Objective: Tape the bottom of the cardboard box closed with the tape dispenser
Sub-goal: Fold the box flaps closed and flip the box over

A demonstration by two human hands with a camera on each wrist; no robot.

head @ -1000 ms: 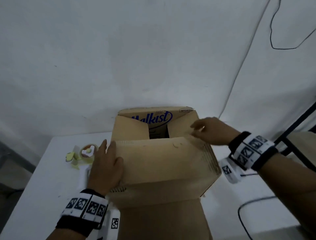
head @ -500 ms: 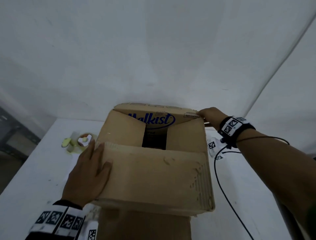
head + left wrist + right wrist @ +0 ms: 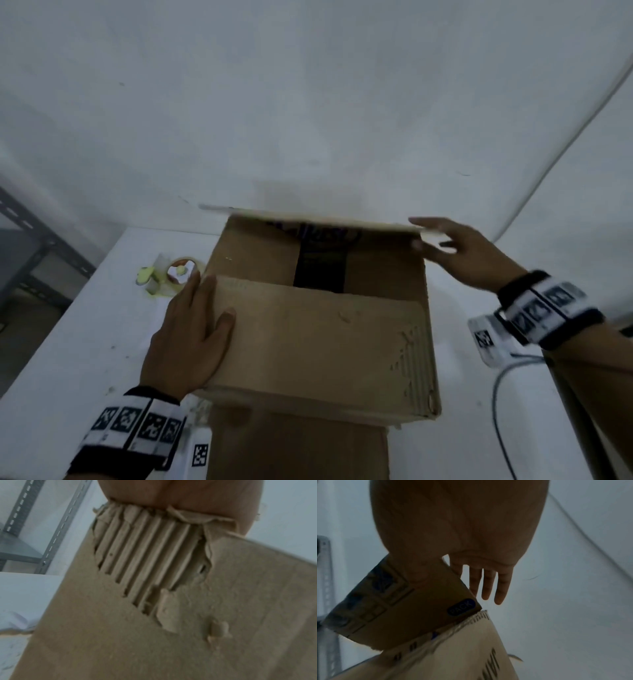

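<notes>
The brown cardboard box (image 3: pixel 363 349) stands on the white table (image 3: pixel 85 342) with its flaps upward. My left hand (image 3: pixel 191 329) lies flat, fingers straight, pressing the near flap (image 3: pixel 171 628) down at its left end. That flap's paper skin is torn to bare ribs (image 3: pixel 150 555) under my palm. My right hand (image 3: pixel 459 253) pinches the right corner of the far flap (image 3: pixel 308 217), which shows edge-on. In the right wrist view the thumb presses the flap's printed face (image 3: pixel 402 608) and three fingers (image 3: pixel 501 585) stretch past it. The yellow-green tape dispenser (image 3: pixel 174 274) lies left of the box, untouched.
A grey metal shelf rack (image 3: pixel 30 253) stands beyond the table's left edge. A cable (image 3: pixel 500 394) trails over the table right of the box. A white wall rises close behind the box.
My right hand has swung the far flap down toward me, from upright with its logo showing to nearly level. My left hand has stayed pressed on the near flap.
</notes>
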